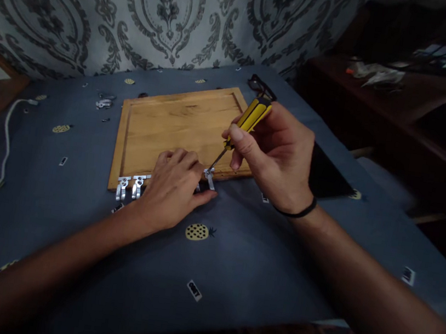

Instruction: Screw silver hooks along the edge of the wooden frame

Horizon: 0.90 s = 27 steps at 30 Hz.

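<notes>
My right hand (286,159) grips a screwdriver (254,117) by its yellow and black handle. The shaft slants down to the left, and its tip meets a silver metal hook (210,178) on the front edge of a wooden board (170,126). My left hand (174,185) is curled over that edge, with the thumb at the lower end of the same hook and the index finger beside it. Two more metal hooks (138,186) sit along the edge to the left. The screw head under the tip is too small to make out.
A small pile of metal hooks (105,102) lies behind the board's left side. Dark glasses (261,87) rest at the back right, and a black flat item (332,174) lies beside my right hand. A white cable (8,131) runs along the left over the blue tablecloth (128,281).
</notes>
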Each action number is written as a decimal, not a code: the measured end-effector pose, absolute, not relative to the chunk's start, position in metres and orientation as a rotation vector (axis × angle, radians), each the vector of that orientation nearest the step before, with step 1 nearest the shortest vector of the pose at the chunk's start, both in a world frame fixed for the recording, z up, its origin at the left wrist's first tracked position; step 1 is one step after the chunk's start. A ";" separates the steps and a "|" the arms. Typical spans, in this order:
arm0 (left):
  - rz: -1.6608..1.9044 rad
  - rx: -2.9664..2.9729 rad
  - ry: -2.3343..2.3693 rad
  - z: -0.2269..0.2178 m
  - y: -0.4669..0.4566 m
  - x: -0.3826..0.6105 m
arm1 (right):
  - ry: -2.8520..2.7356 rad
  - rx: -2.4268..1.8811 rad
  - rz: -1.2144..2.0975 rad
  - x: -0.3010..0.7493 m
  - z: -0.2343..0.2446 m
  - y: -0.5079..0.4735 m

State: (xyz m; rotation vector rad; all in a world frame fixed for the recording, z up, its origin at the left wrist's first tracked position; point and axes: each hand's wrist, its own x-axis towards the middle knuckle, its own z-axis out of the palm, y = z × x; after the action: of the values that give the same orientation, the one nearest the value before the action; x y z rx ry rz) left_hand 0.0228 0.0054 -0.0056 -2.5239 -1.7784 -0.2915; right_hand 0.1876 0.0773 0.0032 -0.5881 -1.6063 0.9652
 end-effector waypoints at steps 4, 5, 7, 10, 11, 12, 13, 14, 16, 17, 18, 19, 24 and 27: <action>-0.279 -2.528 -1.785 -0.005 0.006 0.022 | -1.604 -0.587 0.985 0.186 0.001 0.076; -0.281 -2.528 -1.782 -0.005 0.006 0.022 | -1.608 -0.585 0.993 0.186 0.001 0.076; -0.285 -2.529 -1.776 -0.005 0.006 0.022 | -1.627 -0.592 1.007 0.187 0.003 0.076; -0.284 -2.532 -1.777 -0.005 0.006 0.022 | -1.699 -0.604 1.029 0.191 0.009 0.076; -0.286 -2.532 -1.777 -0.005 0.006 0.022 | -1.725 -0.600 1.036 0.193 0.010 0.076; -0.288 -2.532 -1.775 -0.006 0.005 0.022 | -1.746 -0.593 1.040 0.194 0.012 0.076; -0.292 -2.530 -1.771 -0.006 0.005 0.022 | -1.758 -0.586 1.040 0.195 0.013 0.077; -0.295 -2.528 -1.766 -0.006 0.005 0.022 | -1.760 -0.583 1.035 0.195 0.013 0.077; -0.299 -2.524 -1.759 -0.006 0.005 0.022 | -1.740 -0.600 1.026 0.195 0.012 0.078; -0.301 -2.522 -1.759 -0.006 0.005 0.022 | -1.723 -0.607 1.027 0.194 0.011 0.079; -0.303 -2.521 -1.761 -0.006 0.005 0.022 | -1.704 -0.611 1.033 0.194 0.009 0.079; -0.305 -2.520 -1.764 -0.007 0.005 0.022 | -1.685 -0.605 1.042 0.193 0.008 0.080; -0.286 -2.515 -1.771 -0.006 0.006 0.023 | -1.679 -0.562 1.080 0.193 0.009 0.080; -0.294 -2.520 -1.765 -0.006 0.006 0.023 | -1.730 -0.562 1.076 0.195 0.013 0.080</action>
State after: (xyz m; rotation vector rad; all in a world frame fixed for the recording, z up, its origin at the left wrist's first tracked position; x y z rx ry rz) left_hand 0.0226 0.0055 -0.0064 -2.5198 -1.7646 -0.2945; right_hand 0.1954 0.0796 0.0127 -0.5624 -1.7296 1.0756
